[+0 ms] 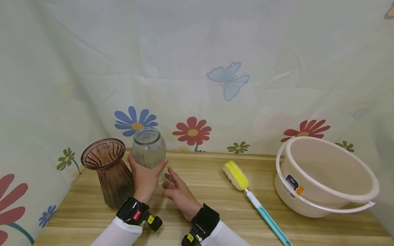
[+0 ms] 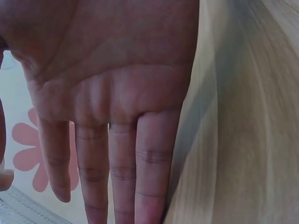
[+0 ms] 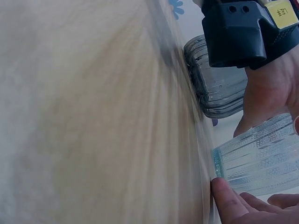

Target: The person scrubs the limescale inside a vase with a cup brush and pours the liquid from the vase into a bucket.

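Note:
My left hand (image 1: 144, 176) grips a clear ribbed glass vase (image 1: 149, 152) around its lower body, with the thumb on the right side. In the right wrist view the vase (image 3: 261, 158) leans slightly, its greenish base close to the table. My right hand (image 1: 183, 194) is just right of that base, fingers extended and the index fingertip (image 3: 222, 189) right at it. Its palm (image 2: 117, 88) fills much of the left wrist view. A brown ribbed glass vase (image 1: 114, 179) with a flared mouth stands directly left of my left hand.
On the right of the wood-grain table (image 1: 215, 212) lies a yellow-and-white sponge brush (image 1: 237, 174) with a teal handle. Farther right sits a beige bucket (image 1: 307, 205), its handle lowered toward me. A flower-printed curtain (image 1: 197, 85) hangs behind the table.

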A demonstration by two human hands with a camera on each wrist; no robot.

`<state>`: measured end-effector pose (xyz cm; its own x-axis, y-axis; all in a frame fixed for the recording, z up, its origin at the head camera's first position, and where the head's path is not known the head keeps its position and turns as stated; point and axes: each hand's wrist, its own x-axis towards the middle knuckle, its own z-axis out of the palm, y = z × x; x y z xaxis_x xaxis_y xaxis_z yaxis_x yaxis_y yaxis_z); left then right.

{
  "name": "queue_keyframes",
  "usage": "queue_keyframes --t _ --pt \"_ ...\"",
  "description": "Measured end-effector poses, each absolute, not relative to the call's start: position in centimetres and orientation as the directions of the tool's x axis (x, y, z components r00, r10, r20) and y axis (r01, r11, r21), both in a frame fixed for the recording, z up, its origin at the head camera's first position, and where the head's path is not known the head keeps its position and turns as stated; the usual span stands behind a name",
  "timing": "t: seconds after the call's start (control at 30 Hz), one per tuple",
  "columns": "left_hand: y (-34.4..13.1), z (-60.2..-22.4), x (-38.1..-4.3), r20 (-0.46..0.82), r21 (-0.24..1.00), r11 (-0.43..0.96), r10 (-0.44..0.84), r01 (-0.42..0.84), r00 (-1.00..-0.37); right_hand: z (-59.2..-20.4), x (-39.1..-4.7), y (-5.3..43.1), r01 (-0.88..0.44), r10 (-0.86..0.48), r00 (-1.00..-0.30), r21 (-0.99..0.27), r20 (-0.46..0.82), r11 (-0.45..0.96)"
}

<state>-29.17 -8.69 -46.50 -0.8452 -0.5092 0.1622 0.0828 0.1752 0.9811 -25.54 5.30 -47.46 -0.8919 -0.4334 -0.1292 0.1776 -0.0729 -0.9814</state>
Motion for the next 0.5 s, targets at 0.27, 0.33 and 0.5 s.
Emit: queue_keyframes --t 0.27,0.33,0.5 --pt "-8.65 -46.5 -29.04 0.147 0.984 0.165 -0.508 0.072 -0.849 -47.82 -25.78 5.47 0.221 -0.441 -0.885 -0.968 -0.149 -0.116" --pt "-8.68 -46.51 -29.03 0.145 0.985 0.157 -0.505 0.075 -0.851 -47.83 -25.78 5.47 0.224 -0.443 -0.884 -0.967 -0.15 -0.119" --pt "-8.65 -46.12 -28.85 0.148 0.985 0.148 -0.474 0.087 -0.868 -47.67 -25.75 5.49 0.226 -0.44 -0.886 -0.966 -0.149 -0.127"
